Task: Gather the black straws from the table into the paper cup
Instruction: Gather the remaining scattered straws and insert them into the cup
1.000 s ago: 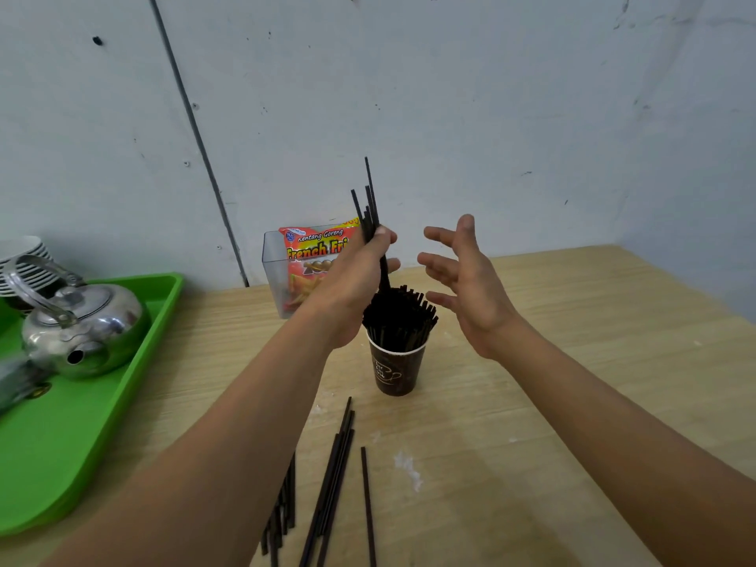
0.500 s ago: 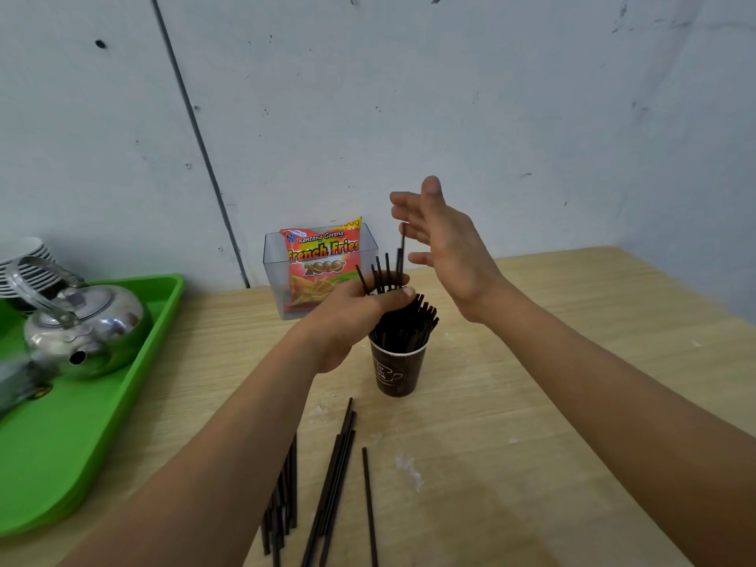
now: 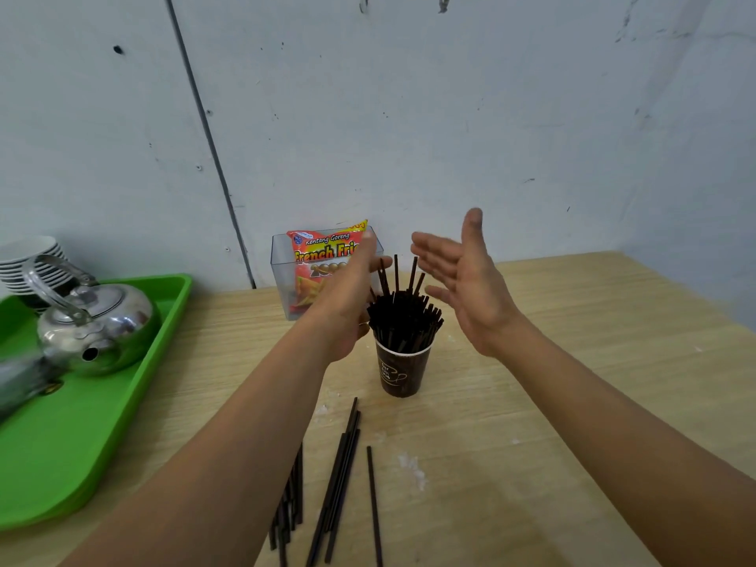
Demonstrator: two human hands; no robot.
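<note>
Faced a scuffed grey-white wall above a pale wooden table. Held both hands up over the far part of that table, palms turned toward each other. Had the left hand flat, fingers straight and close together, pointing up and away, gripping nothing; somewhat blurred. Had the right hand flat too, fingers straight and a little fanned, thumb raised, gripping nothing.

Found the dark brown paper cup upright on the table, between the two hands and just below them. Saw it packed with black straws, standing on end and splaying outward, a few taller ones poking up into the gap between the fingertips. Could not tell whether the left palm touched the bunch; looked just clear of it on the right-hand side.

Noted more loose straws lying flat on the table nearer than the hands, on the near side of the cup and between the two forearms. Made out a tight group side by side, a single straw just toward the right forearm from them, and a small bundle partly hidden under the left forearm.

Beyond the left fingertips, noted a clear plastic box against the wall, with a red and yellow French fries snack packet standing in it. Well out past the left forearm, noted a green tray carrying a shiny metal kettle, with a stack of white saucers behind the kettle.
</note>
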